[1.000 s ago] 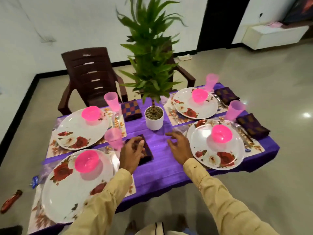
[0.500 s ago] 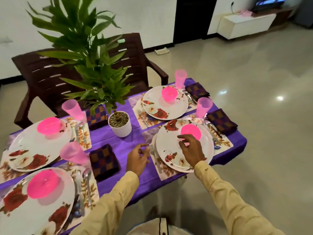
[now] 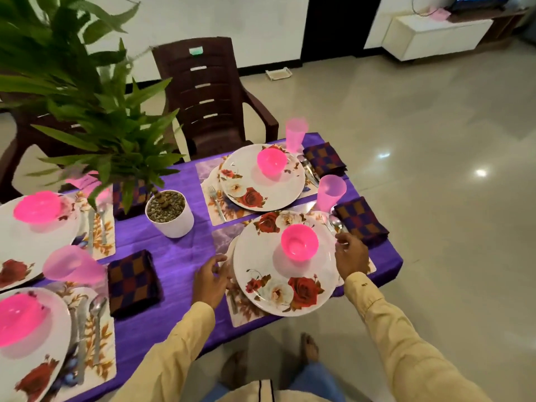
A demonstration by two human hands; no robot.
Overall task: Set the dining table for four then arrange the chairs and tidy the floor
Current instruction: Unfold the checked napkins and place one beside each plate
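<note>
A purple-clothed table (image 3: 179,256) carries several floral place settings. The near right floral plate (image 3: 261,256) lies on a placemat (image 3: 243,311) with a pink bowl (image 3: 298,242) on it. My left hand (image 3: 210,278) grips the plate's left rim with curled fingers. At the right rim my right hand (image 3: 351,253) holds the plate, close to a spoon (image 3: 335,221). A pink cup (image 3: 330,192) and a checked napkin (image 3: 361,221) sit just beyond that hand.
A potted plant (image 3: 171,213) stands mid-table. Another checked napkin (image 3: 132,282) lies left of my left hand. A second set plate (image 3: 261,181) sits behind, two more plates (image 3: 29,250) at left. A brown chair (image 3: 208,97) stands at the far side. Tiled floor lies to the right.
My left hand left the checked napkin and moved right. Both hands came to the rims of the near right plate, the right one off the bowl. The view swung right.
</note>
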